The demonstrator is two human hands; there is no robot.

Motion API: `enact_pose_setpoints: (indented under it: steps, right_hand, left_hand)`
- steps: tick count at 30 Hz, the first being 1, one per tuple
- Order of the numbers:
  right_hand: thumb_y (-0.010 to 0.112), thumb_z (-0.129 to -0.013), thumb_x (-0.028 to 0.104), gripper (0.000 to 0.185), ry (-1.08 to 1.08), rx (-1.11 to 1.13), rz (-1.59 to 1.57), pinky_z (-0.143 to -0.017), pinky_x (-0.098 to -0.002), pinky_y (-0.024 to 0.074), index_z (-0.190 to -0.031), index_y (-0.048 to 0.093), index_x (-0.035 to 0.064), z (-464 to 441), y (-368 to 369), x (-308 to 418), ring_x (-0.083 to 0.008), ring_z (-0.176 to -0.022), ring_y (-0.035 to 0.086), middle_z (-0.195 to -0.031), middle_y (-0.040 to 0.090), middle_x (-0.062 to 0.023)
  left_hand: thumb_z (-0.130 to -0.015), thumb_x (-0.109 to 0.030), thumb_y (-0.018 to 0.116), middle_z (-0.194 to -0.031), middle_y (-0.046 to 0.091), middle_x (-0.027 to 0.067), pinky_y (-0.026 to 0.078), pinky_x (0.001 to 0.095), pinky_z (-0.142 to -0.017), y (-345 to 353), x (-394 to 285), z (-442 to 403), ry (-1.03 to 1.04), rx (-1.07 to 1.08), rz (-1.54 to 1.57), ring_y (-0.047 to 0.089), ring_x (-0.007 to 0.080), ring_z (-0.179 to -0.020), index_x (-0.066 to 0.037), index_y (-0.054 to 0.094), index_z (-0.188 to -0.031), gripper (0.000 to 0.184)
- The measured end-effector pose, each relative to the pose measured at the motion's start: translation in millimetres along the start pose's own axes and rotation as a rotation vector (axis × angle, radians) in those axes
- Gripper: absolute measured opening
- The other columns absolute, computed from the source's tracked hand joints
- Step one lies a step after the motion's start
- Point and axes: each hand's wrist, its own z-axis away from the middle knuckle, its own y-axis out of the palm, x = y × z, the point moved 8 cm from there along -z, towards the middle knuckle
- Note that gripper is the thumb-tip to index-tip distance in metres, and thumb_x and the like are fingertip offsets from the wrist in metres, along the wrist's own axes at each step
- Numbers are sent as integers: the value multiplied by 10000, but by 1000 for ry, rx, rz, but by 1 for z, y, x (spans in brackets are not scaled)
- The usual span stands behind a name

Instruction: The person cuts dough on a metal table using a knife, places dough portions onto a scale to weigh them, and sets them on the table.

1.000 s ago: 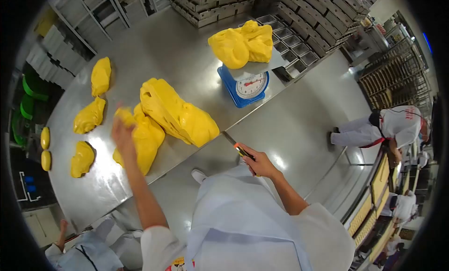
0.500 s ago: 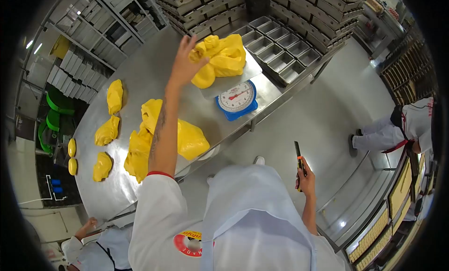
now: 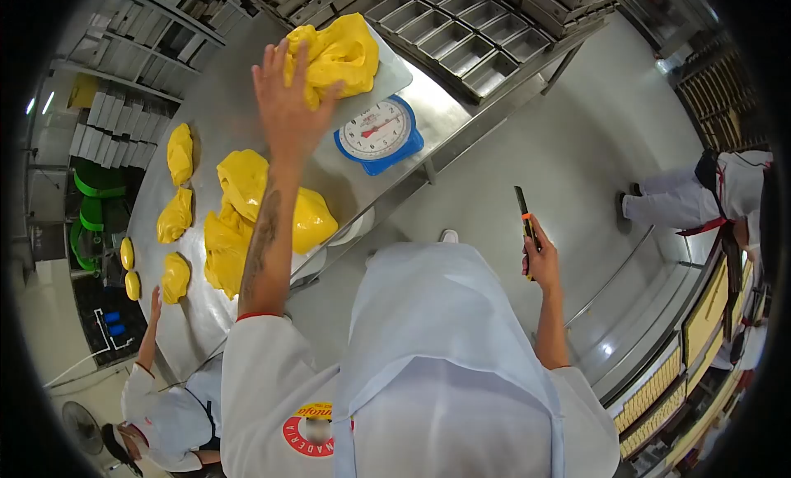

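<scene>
In the head view, the left hand (image 3: 295, 119), toward eleven o'clock, spreads its fingers over the edge of yellow dough (image 3: 354, 62) on a blue dial scale (image 3: 376, 130) at twelve; contact is unclear. At three, the right hand's (image 3: 541, 257) fingers grip a utility knife (image 3: 527, 223). Dough lumps (image 3: 242, 181) lie toward nine on the metal desk (image 3: 227, 82).

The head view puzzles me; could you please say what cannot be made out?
Head view: part of the dough on the scale, behind the left hand.
Head view: part of the nearest table dough, behind the left forearm.
Head view: much of the knife handle, inside the right hand.
</scene>
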Motion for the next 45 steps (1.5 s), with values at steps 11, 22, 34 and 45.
enact_pose_setpoints:
  steps: [11, 22, 34, 45]
  right_hand:
    - [490, -1027, 87, 524, 107, -122, -121, -386, -279, 445, -1530, 418, 212, 0, -9, -90, -102, -435, 476, -716, 470, -12]
    - [481, -1029, 107, 533, 281, -282, -287, -390, -337, 470, -1534, 341, 206, 50, -34, -262, -150, -451, 508, -659, 492, -42]
    - [480, -1009, 90, 535, 277, -61, -84, -396, -309, 442, -1525, 366, 168, -63, 1, -222, -137, -467, 492, -678, 497, -21]
    - [475, -1005, 73, 547, 126, 45, 111, -401, -287, 433, -1532, 364, 170, -57, 156, -72, -114, -475, 473, -711, 508, -14]
  left_hand:
    - [-626, -690, 791, -1567, 268, 288, 176, 667, -1136, 83, -8, -17, -146, 358, -191, 273, 454, -1446, -163, 242, -1587, 1225]
    - [-713, -356, 779, -1004, 725, 137, 541, 494, -759, 81, 131, -52, -645, 36, 311, 710, 312, -814, -81, 717, -1135, 508]
    - [-977, -369, 357, -1117, 681, 95, 549, 456, -913, -128, 306, 27, -638, -1287, 1886, 664, 283, -1008, -77, 635, -1159, 443]
    - [-971, -410, 368, -1174, 660, 69, 542, 446, -917, -521, 522, 337, -164, -1150, 1228, 642, 276, -1067, -93, 617, -1211, 469]
